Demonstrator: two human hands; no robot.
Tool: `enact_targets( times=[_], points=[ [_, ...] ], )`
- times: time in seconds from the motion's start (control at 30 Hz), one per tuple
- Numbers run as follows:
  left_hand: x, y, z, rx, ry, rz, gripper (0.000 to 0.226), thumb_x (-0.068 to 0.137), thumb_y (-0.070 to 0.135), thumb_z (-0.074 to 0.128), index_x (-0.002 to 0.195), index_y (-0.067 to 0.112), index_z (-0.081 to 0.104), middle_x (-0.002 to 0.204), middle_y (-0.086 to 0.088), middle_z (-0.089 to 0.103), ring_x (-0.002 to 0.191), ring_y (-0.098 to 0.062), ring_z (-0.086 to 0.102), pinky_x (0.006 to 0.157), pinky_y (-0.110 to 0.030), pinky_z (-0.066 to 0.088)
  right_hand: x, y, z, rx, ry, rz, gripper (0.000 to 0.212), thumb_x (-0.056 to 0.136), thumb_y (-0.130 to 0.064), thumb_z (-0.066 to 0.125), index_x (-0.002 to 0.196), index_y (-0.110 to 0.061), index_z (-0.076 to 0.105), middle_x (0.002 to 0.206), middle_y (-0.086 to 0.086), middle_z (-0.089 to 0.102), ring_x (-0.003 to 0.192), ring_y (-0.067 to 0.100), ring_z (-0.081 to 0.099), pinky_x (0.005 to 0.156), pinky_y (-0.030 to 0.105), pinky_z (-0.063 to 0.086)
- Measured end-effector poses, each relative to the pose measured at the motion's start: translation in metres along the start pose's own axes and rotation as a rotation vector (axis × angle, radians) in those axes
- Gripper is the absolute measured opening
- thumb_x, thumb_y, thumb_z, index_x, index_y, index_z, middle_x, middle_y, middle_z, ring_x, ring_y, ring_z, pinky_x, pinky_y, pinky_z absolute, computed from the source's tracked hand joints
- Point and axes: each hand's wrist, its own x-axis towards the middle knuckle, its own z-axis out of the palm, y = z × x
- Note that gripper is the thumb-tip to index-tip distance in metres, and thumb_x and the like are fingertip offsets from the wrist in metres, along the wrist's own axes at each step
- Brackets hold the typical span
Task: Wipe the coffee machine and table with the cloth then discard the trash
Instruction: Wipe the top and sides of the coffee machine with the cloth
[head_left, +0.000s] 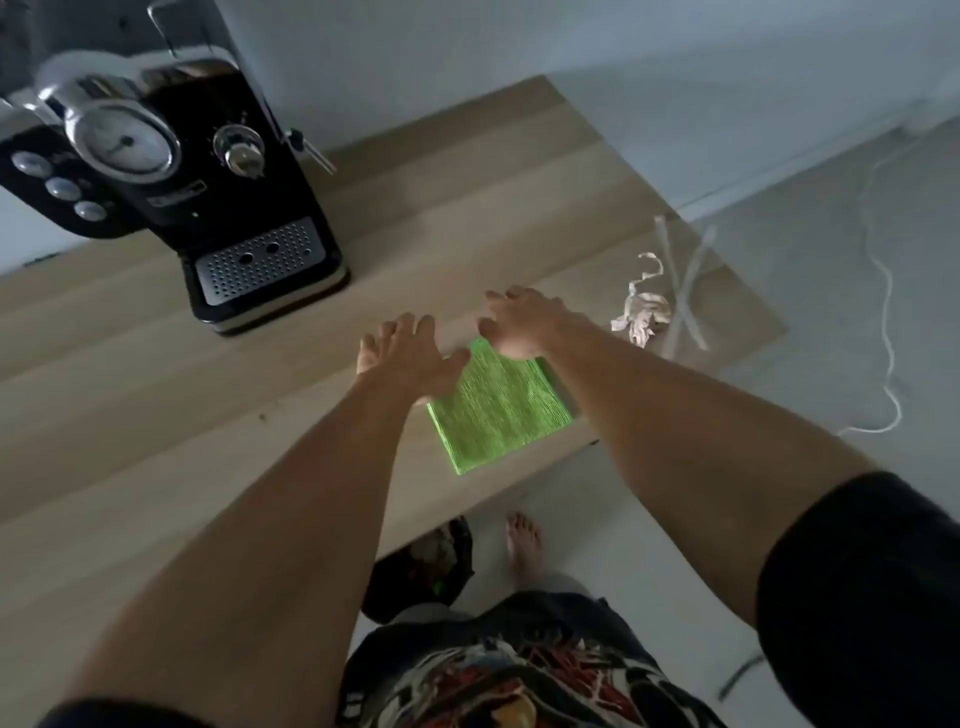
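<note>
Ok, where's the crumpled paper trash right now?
In the head view the crumpled paper lies on the table near its right end, right of the right hand, beyond the green cloth.

Green folded cloth (498, 410) flat at near edge of wooden tabletop (156, 389); crumpled paper trash (644, 317) near right edge; black-and-chrome coffee machine (208, 171) upright toward far left.

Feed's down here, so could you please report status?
Hands open: left hand, right hand at green cloth far edge. Cloth folded on table. Crumpled trash nearby, nothing blocking.

Left hand (410, 356) and right hand (519, 325) at green cloth (498, 413) on table (156, 395).
</note>
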Motion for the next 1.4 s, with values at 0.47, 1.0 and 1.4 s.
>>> enact_targets(
  times=[0.47, 1.0, 1.4],
  points=[
    [-0.006, 0.015, 0.009, 0.082, 0.053, -0.104, 0.038, 0.086, 0.006, 0.055, 0.122, 0.018, 0.056, 0.118, -0.007, 0.06, 0.108, -0.029, 0.059, 0.075, -0.034, 0.041, -0.007, 0.009, 0.036, -0.112, -0.008, -0.005, 0.055, 0.094, -0.033, 0.05, 0.143, -0.02, 0.028, 0.147, 0.014, 0.027, 0.132, 0.032, 0.031, 0.104, 0.046, 0.031],
    [-0.019, -0.008, -0.055, -0.193, 0.187, -0.017, 0.014, 0.088, 0.02, 0.06, 0.093, 0.032, 0.066, 0.112, -0.001, 0.063, 0.103, -0.027, 0.06, 0.076, -0.031, 0.041, -0.012, -0.028, -0.016, -0.02, 0.031, -0.112, 0.029, 0.091, -0.018, 0.056, 0.119, -0.012, 0.057, 0.118, 0.009, 0.059, 0.1, 0.023, 0.057, 0.09, 0.036, 0.047],
    [-0.048, -0.071, -0.152, -0.216, 0.429, 0.055, 0.023, 0.088, 0.028, 0.057, 0.107, 0.026, 0.069, 0.109, -0.006, 0.063, 0.097, -0.029, 0.061, 0.08, -0.035, 0.05, -0.033, -0.092, -0.121, 0.029, 0.272, -0.142, 0.026, 0.084, -0.008, 0.056, 0.108, -0.014, 0.063, 0.109, 0.01, 0.065, 0.086, 0.022, 0.056, 0.071, 0.027, 0.043]
  ],
)
